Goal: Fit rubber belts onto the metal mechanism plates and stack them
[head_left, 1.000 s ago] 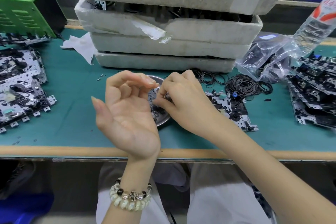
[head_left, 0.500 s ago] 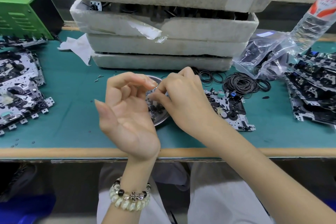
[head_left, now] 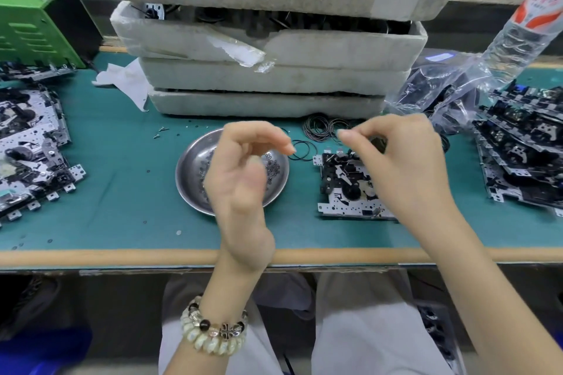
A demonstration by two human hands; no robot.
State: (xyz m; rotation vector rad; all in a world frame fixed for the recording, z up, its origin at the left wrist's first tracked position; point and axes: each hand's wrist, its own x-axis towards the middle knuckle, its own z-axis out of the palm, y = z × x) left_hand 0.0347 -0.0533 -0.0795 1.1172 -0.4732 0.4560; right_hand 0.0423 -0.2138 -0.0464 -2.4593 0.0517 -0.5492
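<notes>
One metal mechanism plate [head_left: 344, 189] lies flat on the green mat, right of centre. My right hand [head_left: 399, 167] hovers over its back edge, thumb and forefinger pinched together; anything between them is too small to see. Over a round metal dish [head_left: 189, 161] of tiny washers is my left hand [head_left: 243, 173], palm turned up, fingers curled loosely and apart, holding nothing visible. Thin black rubber belts [head_left: 320, 128] lie in a loose heap behind the plate, and one belt [head_left: 301, 151] lies flat between dish and plate.
Stacked foam trays [head_left: 268, 76] wall off the back. More mechanism plates are piled at the left [head_left: 27, 143] and the right [head_left: 518, 161]. A green box [head_left: 27, 18], a clear bag [head_left: 441, 91] and a plastic bottle [head_left: 524, 18] stand behind them. The wooden table edge [head_left: 122, 256] runs along the front.
My right hand has left the dish and moved right, over the mechanism plate, still pinched. The left hand stays above the dish, and the dish is now mostly uncovered.
</notes>
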